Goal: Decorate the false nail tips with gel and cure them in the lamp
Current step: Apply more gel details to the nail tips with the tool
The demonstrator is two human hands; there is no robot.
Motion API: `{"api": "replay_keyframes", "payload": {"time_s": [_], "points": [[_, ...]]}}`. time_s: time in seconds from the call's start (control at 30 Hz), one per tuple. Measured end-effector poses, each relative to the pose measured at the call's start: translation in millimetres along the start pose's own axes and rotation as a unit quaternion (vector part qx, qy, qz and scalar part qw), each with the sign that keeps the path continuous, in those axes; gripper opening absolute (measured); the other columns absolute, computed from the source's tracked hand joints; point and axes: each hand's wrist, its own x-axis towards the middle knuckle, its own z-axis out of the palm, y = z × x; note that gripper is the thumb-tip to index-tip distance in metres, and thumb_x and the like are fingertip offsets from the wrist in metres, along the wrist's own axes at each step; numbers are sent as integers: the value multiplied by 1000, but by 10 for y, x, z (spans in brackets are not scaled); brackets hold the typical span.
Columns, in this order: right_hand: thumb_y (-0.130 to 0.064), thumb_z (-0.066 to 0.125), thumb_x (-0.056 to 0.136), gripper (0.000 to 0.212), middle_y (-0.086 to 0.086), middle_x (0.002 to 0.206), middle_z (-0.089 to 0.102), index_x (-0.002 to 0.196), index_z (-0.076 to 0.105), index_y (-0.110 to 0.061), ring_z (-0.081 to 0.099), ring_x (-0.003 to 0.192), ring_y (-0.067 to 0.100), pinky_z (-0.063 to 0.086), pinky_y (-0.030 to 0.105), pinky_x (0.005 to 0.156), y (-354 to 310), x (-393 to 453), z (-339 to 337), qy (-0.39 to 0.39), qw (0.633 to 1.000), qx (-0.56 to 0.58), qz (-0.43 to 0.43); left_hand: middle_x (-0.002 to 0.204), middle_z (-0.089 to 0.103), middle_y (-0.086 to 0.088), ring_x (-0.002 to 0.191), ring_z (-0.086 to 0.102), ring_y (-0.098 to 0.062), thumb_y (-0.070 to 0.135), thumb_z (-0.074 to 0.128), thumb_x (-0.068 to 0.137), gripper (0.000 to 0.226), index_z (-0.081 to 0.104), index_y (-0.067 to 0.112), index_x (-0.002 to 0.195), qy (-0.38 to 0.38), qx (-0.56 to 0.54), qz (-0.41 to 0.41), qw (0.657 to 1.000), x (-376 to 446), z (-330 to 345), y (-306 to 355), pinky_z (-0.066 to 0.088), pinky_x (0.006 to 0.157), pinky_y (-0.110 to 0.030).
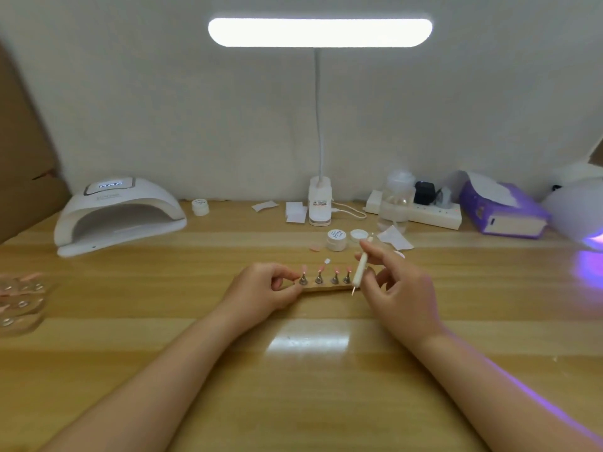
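My left hand (264, 288) pinches the left end of the nail tip stand (326, 282) at mid-surface (310, 386). My right hand (401, 288) grips a white dotting pen (360, 270) beside its right end. The curing lamp (119, 213) sits near the far left corner.

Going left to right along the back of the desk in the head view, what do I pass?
Curing lamp → small white jar → desk lamp base → power strip → purple tissue pack.

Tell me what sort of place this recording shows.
Probably a home nail-art desk: a curing lamp at the back left, gel pots, and a holder of false nail tips under a desk lamp.
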Motion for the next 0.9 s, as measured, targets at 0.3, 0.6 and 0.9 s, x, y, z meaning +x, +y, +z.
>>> {"api": "replay_keyframes", "payload": {"time_s": [0.3, 0.6, 0.9], "points": [[-2, 47, 73, 66, -21, 106, 66, 119, 47, -50, 55, 56, 36, 51, 49, 60, -53, -45, -43, -119, 989, 88, 4, 59, 37, 15, 60, 41, -13, 47, 64, 74, 36, 71, 15, 89, 184, 200, 139, 952, -124, -131, 162, 33, 64, -28], [-10, 42, 70, 64, -29, 71, 63, 130, 52, -30, 56, 53, 23, 50, 36, 59, -213, -144, 19, -197, 978, 62, -37, 66, 52, 8, 63, 47, -5, 24, 70, 75, 19, 65, 18, 92, 134, 72, 292, 944, -277, 126, 371, 45, 59, -29], [-10, 48, 70, 61, -6, 91, 71, 130, 54, -23, 52, 51, 7, 37, 14, 59, -236, -162, 48, -209, 973, 37, -92, 71, 61, -2, 62, 56, -16, 16, 55, 82, 7, 52, 15, 88, 179, 101, 346, 915, -269, 146, 380, 45, 55, -31]]}}
